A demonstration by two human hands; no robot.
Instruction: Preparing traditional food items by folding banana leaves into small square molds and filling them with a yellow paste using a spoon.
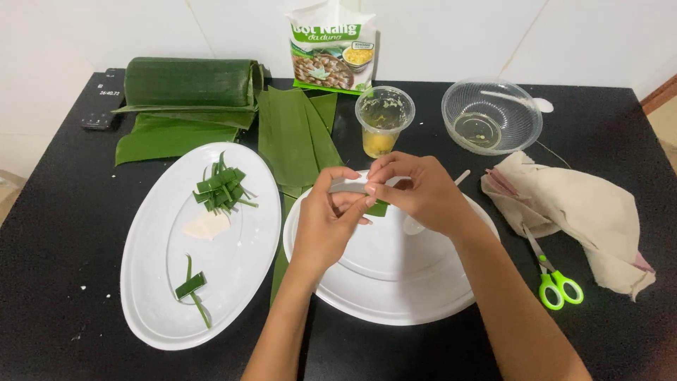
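Observation:
My left hand (326, 220) and my right hand (417, 190) meet above a round white plate (395, 279) at the table's middle. Together they pinch a small piece of white dough (347, 185) wrapped in a green leaf strip (378, 208); most of it is hidden by my fingers. A white spoon handle (461, 177) sticks out behind my right hand. To the left lies an oval white plate (151, 282) with a pile of folded leaf pieces (221, 189), a white dough piece (206, 226) and a single folded leaf strip (191, 286).
Banana leaves (293, 134) and a rolled leaf bundle (187, 82) lie at the back of the black table (49, 233). A flour bag (331, 46), a plastic cup with yellow filling (383, 120), a clear bowl (491, 114), a beige cloth (571, 212) and green-handled scissors (557, 281) sit around.

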